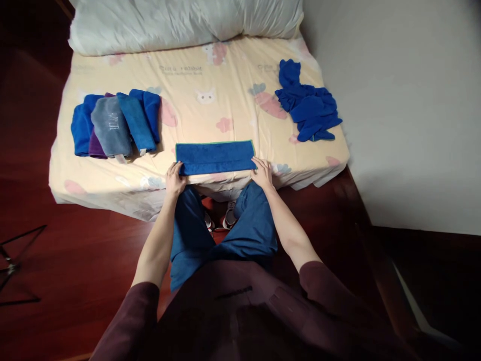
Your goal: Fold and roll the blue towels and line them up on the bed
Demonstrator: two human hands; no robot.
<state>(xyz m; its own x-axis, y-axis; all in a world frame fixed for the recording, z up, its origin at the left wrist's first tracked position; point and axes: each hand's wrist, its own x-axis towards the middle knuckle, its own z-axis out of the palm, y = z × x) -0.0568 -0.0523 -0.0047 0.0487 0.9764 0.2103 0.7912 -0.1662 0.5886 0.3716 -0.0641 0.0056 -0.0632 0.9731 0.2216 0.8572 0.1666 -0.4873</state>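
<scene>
A blue towel [216, 156] with a thin green edge lies folded into a long flat strip near the front edge of the bed. My left hand [175, 179] grips its near left corner, fingertips on top. At the right end, my right hand [262, 173] pinches the other near corner. Each thumb is partly hidden. To the left, several folded cloths overlap in a row, among them a grey towel [110, 125] with pale lettering and a teal-blue towel [136, 120]. A crumpled heap of bright blue cloth [311, 110] lies on the right side of the bed.
The bed has a yellow sheet [210, 115] printed with rabbits and carrots. A thick pale quilt [180, 22] is bunched along the far side. A white wall [406, 115] rises at the right. Thin black stand legs [13, 268] rest on the dark red floor at left.
</scene>
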